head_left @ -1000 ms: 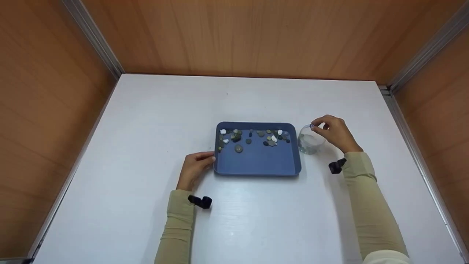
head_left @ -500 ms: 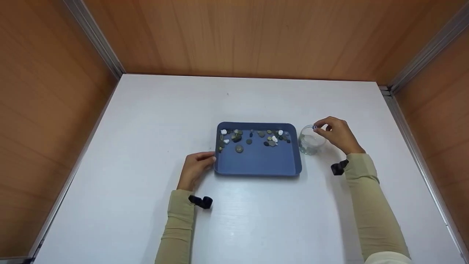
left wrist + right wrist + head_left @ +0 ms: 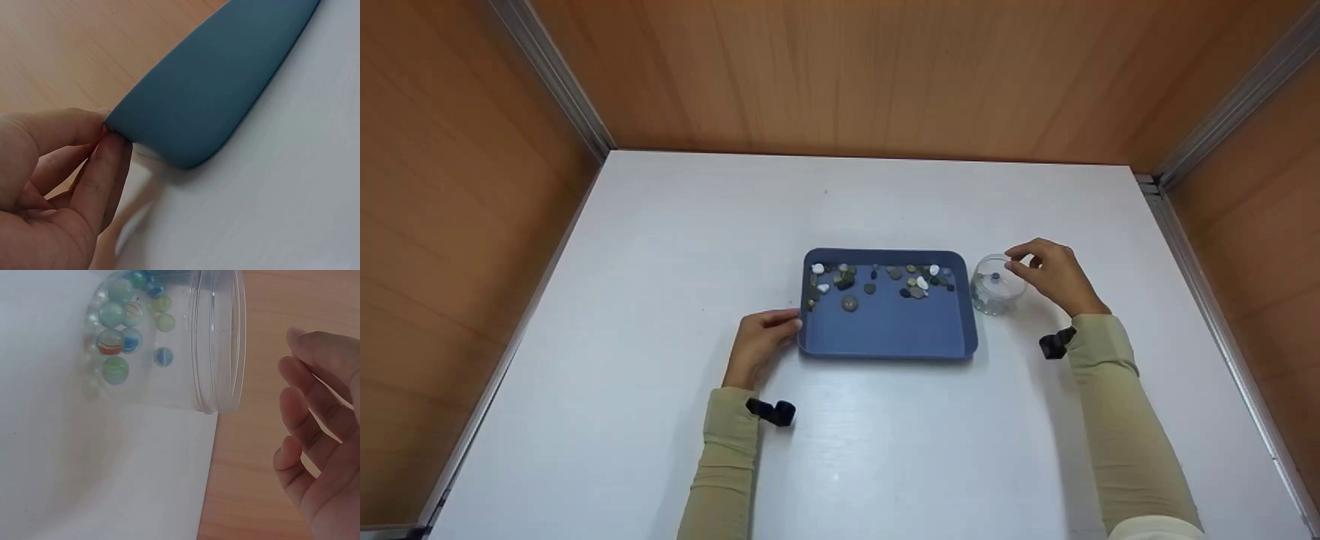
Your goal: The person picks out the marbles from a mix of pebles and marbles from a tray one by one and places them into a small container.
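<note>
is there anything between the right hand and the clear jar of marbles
Nothing visible. The right hand hovers just right of the clear plastic jar, fingers apart from its rim, with only open air between them.

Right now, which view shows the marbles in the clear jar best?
The right wrist view: the marbles lie at the bottom of the clear jar, colours distinct. The head view shows the jar small, with only one blue marble discernible. The left wrist view shows only the blue tray.

We see the tray [image 3: 889,330] mid-table [image 3: 660,262], pebbles [image 3: 877,280] along its far side, the jar [image 3: 996,294] just right, marbles [image 3: 121,340] inside
</note>
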`<state>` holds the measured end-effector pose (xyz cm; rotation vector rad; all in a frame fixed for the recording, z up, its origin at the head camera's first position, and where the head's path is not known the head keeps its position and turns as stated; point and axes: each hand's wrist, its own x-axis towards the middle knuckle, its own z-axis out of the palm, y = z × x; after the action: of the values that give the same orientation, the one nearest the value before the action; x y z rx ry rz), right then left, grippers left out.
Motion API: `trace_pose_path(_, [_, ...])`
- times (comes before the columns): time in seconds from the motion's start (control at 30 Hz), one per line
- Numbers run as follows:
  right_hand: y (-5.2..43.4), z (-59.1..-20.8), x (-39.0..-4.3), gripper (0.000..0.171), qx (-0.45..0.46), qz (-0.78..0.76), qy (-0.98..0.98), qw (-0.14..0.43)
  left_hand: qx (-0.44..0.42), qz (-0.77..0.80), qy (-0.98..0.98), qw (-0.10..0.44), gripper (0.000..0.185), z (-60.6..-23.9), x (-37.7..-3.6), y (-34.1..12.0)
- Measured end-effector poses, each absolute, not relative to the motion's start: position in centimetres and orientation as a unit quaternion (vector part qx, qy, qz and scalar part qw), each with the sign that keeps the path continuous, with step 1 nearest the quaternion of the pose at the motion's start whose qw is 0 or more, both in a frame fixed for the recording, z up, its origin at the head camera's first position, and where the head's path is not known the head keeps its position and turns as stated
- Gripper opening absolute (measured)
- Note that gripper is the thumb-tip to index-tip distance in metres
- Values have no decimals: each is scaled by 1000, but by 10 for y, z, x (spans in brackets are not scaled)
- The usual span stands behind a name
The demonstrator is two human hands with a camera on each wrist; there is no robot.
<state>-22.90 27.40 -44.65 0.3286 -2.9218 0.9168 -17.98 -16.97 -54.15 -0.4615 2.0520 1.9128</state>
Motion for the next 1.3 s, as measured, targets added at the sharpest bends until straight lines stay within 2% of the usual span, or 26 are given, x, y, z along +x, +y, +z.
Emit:
trace_pose_path(0.3, [272,-447,-229,23,104,298,-949,14,-160,667,714,141,28,-542,-180,-170])
trace_pose_path(1.3, [237,-438,-243,22,141,312,-939,14,-162,669,709,155,28,-542,-179,-170])
